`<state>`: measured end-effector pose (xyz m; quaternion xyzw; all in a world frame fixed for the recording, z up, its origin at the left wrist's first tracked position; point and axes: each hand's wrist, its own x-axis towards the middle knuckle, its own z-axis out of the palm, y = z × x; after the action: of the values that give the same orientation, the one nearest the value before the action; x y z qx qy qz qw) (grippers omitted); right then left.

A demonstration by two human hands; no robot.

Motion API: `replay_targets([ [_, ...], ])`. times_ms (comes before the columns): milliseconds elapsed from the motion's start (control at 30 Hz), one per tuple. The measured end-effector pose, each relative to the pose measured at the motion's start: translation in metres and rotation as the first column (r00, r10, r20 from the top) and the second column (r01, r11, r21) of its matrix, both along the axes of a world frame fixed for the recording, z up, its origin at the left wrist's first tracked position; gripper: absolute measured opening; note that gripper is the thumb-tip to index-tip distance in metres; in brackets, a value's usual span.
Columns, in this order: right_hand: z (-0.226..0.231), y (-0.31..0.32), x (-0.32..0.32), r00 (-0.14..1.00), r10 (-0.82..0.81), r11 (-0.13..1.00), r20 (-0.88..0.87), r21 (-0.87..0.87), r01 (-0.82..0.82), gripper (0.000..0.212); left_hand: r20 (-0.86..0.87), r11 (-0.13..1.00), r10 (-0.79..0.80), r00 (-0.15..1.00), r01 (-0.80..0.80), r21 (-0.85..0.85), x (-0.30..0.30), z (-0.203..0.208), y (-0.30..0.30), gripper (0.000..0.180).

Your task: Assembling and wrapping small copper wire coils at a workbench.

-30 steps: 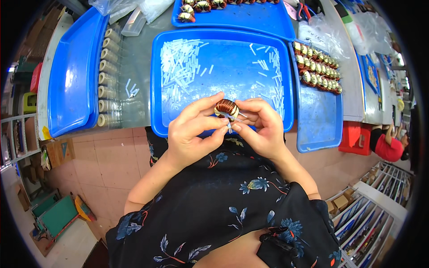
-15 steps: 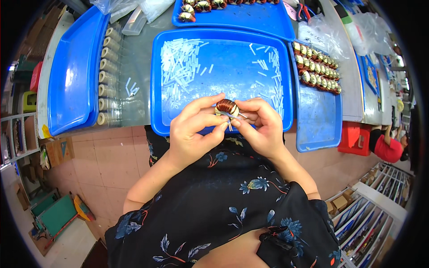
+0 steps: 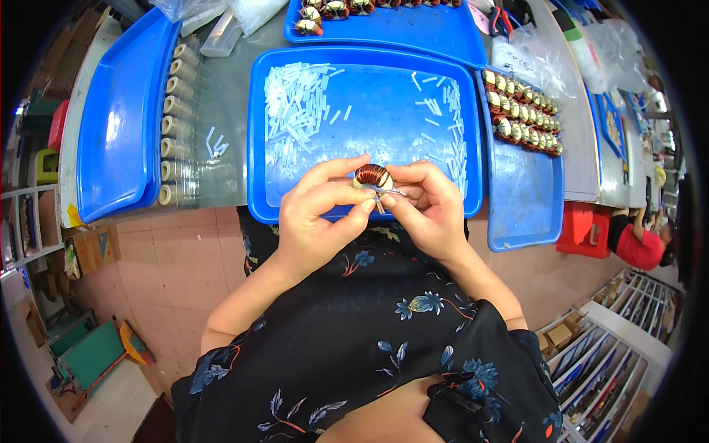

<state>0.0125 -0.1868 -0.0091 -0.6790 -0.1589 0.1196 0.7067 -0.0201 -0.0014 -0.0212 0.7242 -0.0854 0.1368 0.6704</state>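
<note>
Between my two hands is a toroidal coil (image 3: 373, 176) wound with copper wire, held above the front edge of a blue tray (image 3: 256, 148). My left hand (image 3: 319, 214) pinches it from the left, thumb and forefinger closed near its wire leads. From the right, my right hand (image 3: 427, 208) grips it with thumb and fingers, close to the leads that point down toward me. Pale sleeving seems to be on the leads, though the fingertips partly cover it. Short clear tube pieces (image 3: 295, 103) lie heaped in the tray's left side, and more tube pieces (image 3: 456, 136) are scattered along its right.
A narrower blue tray (image 3: 524, 214) at the right holds rows of finished-looking coils (image 3: 524, 111). Another blue tray (image 3: 399, 33) with coils stands behind. At the left are stacked blue trays (image 3: 122, 125) and a row of pale rolls (image 3: 173, 129). Pliers (image 3: 504, 22) lie at the back right.
The coil has turned slightly in my fingers, and my right thumb and fingertips have shifted a little at the leads. Both hands keep hold of it.
</note>
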Motion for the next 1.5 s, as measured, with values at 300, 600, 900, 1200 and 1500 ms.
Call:
replay_targets([
  [300, 0.012, -0.005, 0.012, 0.916, 0.283, 0.937, -0.286, 0.285, -0.201, 0.072, -0.213, 0.952, -0.046, 0.976, -0.021, -0.305, 0.001, 0.004, -0.007, 0.047],
  [600, 0.009, 0.004, 0.003, 0.998, 0.055, 0.987, -0.039, 0.154, -0.049, 0.063, -0.199, 0.976, -0.114, 0.973, 0.073, -0.203, 0.003, 0.005, -0.009, 0.037],
  [900, 0.012, 0.000, 0.012, 0.998, 0.046, 0.996, -0.050, 0.077, -0.042, 0.053, -0.177, 0.936, -0.156, 0.972, 0.088, -0.342, 0.004, -0.004, -0.014, 0.037],
  [1200, 0.013, -0.001, 0.015, 0.968, 0.081, 0.975, -0.239, 0.222, -0.027, 0.046, -0.026, 0.969, -0.143, 0.989, 0.135, -0.208, 0.002, 0.003, -0.013, 0.036],
  [1500, 0.026, -0.013, 0.020, 0.977, 0.142, 0.974, 0.158, -0.195, -0.110, 0.055, -0.166, 0.943, -0.156, 0.974, 0.096, -0.319, 0.001, 0.000, -0.012, 0.047],
])
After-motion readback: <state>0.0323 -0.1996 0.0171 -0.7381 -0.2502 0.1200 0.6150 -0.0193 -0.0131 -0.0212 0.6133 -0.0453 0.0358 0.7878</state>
